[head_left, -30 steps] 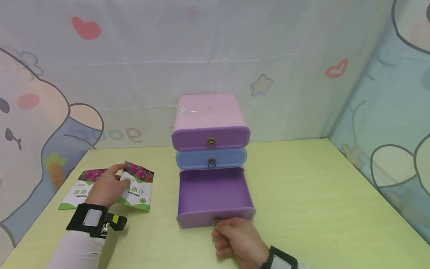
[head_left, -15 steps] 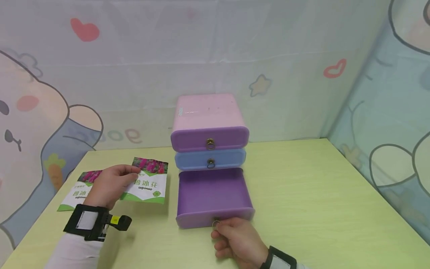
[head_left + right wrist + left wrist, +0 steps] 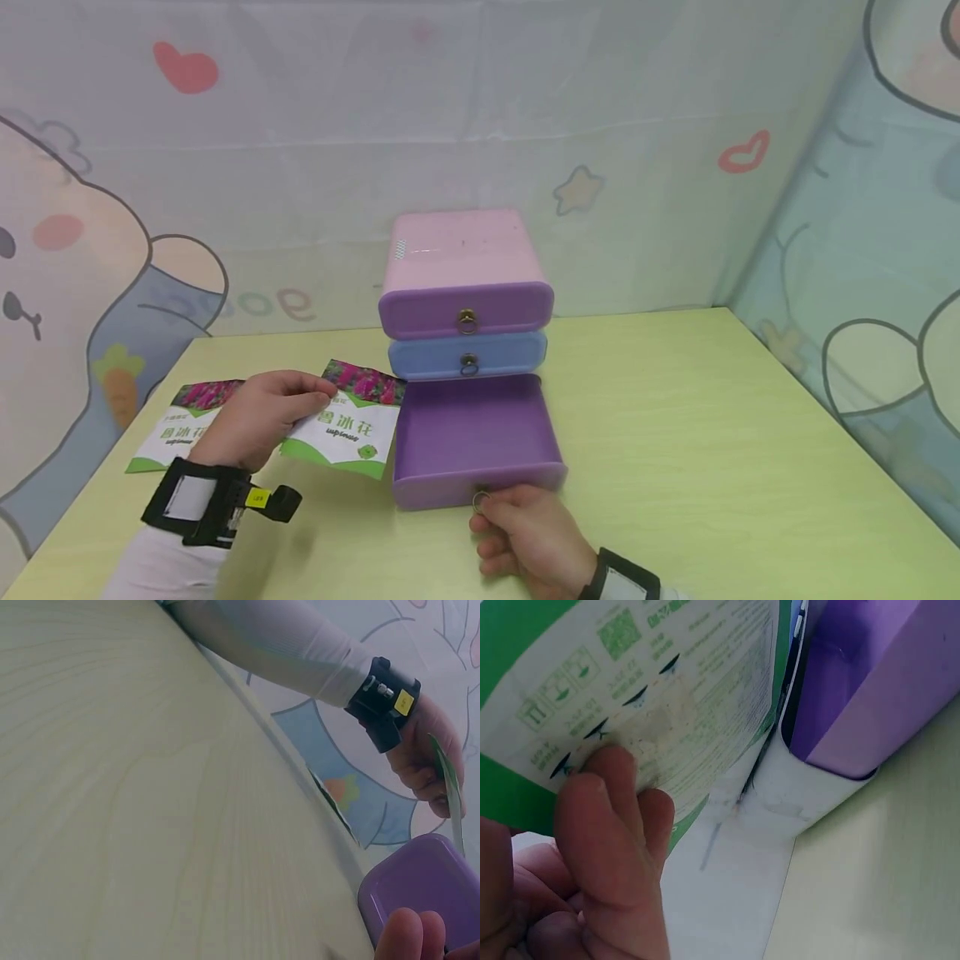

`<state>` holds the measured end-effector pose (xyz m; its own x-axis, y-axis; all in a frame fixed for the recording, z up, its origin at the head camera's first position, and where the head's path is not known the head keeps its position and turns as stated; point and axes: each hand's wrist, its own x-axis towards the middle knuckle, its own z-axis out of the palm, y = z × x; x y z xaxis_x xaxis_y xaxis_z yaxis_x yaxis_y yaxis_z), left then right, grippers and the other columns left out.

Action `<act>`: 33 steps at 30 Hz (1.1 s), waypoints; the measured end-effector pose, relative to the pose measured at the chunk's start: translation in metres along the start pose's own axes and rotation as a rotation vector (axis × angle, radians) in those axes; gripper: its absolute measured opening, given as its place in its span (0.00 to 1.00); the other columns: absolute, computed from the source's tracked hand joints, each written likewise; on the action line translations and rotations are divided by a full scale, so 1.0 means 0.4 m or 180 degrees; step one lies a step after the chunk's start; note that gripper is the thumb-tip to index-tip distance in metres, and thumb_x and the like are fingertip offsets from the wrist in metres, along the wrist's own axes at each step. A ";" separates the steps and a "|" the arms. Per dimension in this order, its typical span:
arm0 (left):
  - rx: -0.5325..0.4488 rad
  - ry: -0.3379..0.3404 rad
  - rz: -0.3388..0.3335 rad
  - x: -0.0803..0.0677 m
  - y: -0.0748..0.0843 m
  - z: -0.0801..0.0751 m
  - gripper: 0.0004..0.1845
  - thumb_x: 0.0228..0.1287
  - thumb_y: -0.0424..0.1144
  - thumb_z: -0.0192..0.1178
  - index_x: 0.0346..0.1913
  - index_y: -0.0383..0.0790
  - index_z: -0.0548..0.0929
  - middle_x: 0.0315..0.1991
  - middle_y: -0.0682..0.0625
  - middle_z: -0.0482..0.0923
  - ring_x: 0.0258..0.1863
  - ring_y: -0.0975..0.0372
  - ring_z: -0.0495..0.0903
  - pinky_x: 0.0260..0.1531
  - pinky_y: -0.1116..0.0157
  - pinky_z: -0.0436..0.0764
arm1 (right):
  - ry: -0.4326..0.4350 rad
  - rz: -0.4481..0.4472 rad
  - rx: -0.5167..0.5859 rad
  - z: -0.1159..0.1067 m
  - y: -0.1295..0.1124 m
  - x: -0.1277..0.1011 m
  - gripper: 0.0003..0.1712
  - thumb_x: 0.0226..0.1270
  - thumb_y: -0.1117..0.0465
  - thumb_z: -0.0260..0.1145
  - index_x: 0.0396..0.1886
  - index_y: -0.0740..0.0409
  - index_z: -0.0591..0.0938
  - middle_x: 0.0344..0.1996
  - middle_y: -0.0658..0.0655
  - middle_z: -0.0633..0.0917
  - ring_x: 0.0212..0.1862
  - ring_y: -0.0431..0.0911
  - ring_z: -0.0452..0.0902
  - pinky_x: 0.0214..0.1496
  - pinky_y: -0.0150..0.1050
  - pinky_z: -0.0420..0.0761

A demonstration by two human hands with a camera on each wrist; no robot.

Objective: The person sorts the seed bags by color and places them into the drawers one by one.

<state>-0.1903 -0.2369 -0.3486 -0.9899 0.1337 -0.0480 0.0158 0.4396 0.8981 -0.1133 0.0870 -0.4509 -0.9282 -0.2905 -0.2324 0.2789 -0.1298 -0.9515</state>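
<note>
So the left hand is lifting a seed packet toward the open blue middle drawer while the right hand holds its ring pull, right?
Not quite: the open drawer is the purple bottom one, as the head view shows; the blue middle drawer is closed. The left hand does hold a seed packet, and the right hand holds the ring pull.

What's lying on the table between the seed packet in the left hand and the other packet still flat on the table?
In the head view, only the left hand itself, gripping the raised green-and-white seed packet; it overlaps the flat seed packet behind it.

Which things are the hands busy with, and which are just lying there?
Busy with:
left hand holding seed packet
right hand holding open bottom drawer by its ring

Just lying there:
second packet
top drawer
blue drawer
</note>
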 end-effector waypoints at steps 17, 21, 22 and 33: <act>-0.0269 -0.0308 0.0134 0.003 0.026 0.084 0.19 0.77 0.35 0.58 0.60 0.22 0.81 0.41 0.42 0.87 0.34 0.62 0.87 0.35 0.67 0.87 | 0.0047 0.0029 -0.0006 0.003 -0.001 -0.003 0.11 0.78 0.62 0.61 0.45 0.69 0.80 0.30 0.50 0.83 0.24 0.37 0.77 0.28 0.34 0.86; -0.0310 -0.0327 0.0128 0.008 0.031 0.108 0.18 0.77 0.34 0.58 0.60 0.22 0.81 0.40 0.42 0.87 0.34 0.62 0.87 0.34 0.67 0.87 | 0.0045 0.0020 -0.0009 0.001 0.000 -0.002 0.12 0.77 0.63 0.61 0.45 0.71 0.81 0.30 0.50 0.83 0.23 0.37 0.77 0.27 0.34 0.86; -0.0316 -0.0332 0.0127 0.009 0.032 0.114 0.18 0.77 0.34 0.58 0.60 0.22 0.81 0.40 0.42 0.88 0.34 0.62 0.88 0.34 0.67 0.87 | 0.0045 0.0016 -0.0009 0.001 0.000 -0.001 0.12 0.77 0.62 0.61 0.45 0.71 0.81 0.30 0.50 0.83 0.23 0.37 0.77 0.27 0.34 0.86; -0.0276 -0.0379 0.0149 0.022 0.040 0.155 0.18 0.76 0.35 0.59 0.58 0.23 0.83 0.40 0.41 0.88 0.34 0.62 0.88 0.33 0.68 0.86 | 0.0060 0.0021 0.0007 0.003 0.000 -0.003 0.12 0.78 0.63 0.61 0.45 0.71 0.81 0.30 0.50 0.83 0.23 0.38 0.77 0.27 0.34 0.86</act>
<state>-0.1898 -0.1736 -0.3618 -0.9645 0.2589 -0.0521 0.0442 0.3526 0.9347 -0.1119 0.0862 -0.4503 -0.9308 -0.2736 -0.2424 0.2854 -0.1300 -0.9495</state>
